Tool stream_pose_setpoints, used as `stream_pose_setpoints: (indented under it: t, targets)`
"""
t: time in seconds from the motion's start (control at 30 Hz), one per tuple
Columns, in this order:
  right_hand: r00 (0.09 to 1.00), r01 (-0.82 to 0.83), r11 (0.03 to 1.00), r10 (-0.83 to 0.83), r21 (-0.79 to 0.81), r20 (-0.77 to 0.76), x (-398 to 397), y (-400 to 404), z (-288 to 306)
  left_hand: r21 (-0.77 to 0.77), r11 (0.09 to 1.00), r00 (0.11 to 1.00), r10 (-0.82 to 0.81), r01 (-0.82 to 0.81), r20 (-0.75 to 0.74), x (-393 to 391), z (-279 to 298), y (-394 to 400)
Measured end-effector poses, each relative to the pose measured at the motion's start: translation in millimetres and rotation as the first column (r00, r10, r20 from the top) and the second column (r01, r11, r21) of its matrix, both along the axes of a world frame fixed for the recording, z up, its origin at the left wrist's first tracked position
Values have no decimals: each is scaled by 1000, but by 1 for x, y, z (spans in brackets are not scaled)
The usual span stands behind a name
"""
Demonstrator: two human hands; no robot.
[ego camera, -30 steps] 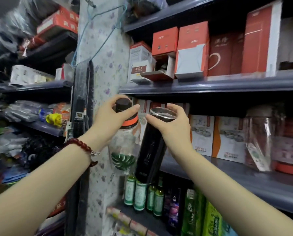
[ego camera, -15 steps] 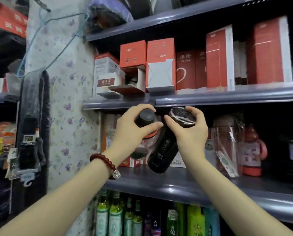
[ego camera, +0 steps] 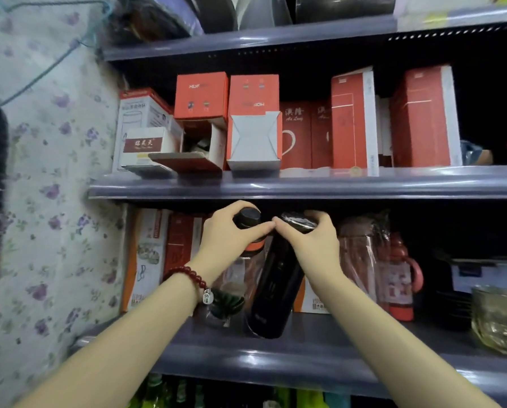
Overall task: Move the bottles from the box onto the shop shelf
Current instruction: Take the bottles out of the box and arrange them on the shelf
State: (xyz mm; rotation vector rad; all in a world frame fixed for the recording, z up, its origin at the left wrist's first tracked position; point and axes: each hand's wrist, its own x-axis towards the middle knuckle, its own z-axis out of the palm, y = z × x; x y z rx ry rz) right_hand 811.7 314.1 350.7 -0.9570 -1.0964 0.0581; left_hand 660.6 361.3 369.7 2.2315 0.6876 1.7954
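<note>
My left hand (ego camera: 230, 241) grips the black cap of a clear bottle (ego camera: 234, 287) with an orange band and a green leaf print. That bottle stands on the grey shelf (ego camera: 320, 357), about upright. My right hand (ego camera: 311, 242) holds the top of a black bottle (ego camera: 271, 293), which tilts left, its base touching or just above the shelf board. The two bottles are side by side and my fingertips meet between their caps. The box they came from is out of view.
Wrapped bottles (ego camera: 364, 254) and a red flask (ego camera: 401, 275) stand just right of my hands. Cartons (ego camera: 146, 260) line the back left. The shelf above (ego camera: 305, 187) carries red boxes and hangs close over the caps. A wrapped glass item (ego camera: 499, 319) sits far right. A floral wall (ego camera: 49, 201) closes the left side.
Both hands have moved forward and down into the shelf bay with the bottles. The bottles have gone from hanging above the shelf edge to resting at its board.
</note>
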Motion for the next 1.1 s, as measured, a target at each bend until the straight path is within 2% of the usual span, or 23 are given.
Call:
stream_pose_setpoints:
  t: [0.13,0.23,0.37,0.5,0.6,0.67,0.8,0.87,1.1]
  targets:
    - [983,-180,975,181,-127,-1,1,16,11,-210,970,992,-124,124,13,-1,12,24]
    - [973,-190,962,211,-195,89,-2,27,10,-342,922,980,-199,183,-11,-10,21,40]
    - [972,-123,978,153,-167,177,-3,37,-1,-348,894,953,-303,280,-10,-31,12,60]
    - [984,-98,987,116,-127,136,0,44,-12,-437,870,964,-264,228,-22,-42,-21,83]
    - [986,-94,989,109,-118,127,-3,48,-20,-512,802,942,-332,309,48,-38,-40,84]
    - [988,-119,972,136,-200,73,-2,49,-32,-485,800,929,-359,355,87,-39,-50,86]
    - [957,-207,882,272,-424,100,8,46,-67,-536,811,951,-307,234,-50,-57,-77,95]
    - [955,-204,880,275,-428,111,10,46,-71,-527,833,962,-256,168,-97,-61,-86,96]
    - [962,-184,899,248,-398,115,-13,58,-73,-471,878,989,-130,81,-72,-44,-95,94]
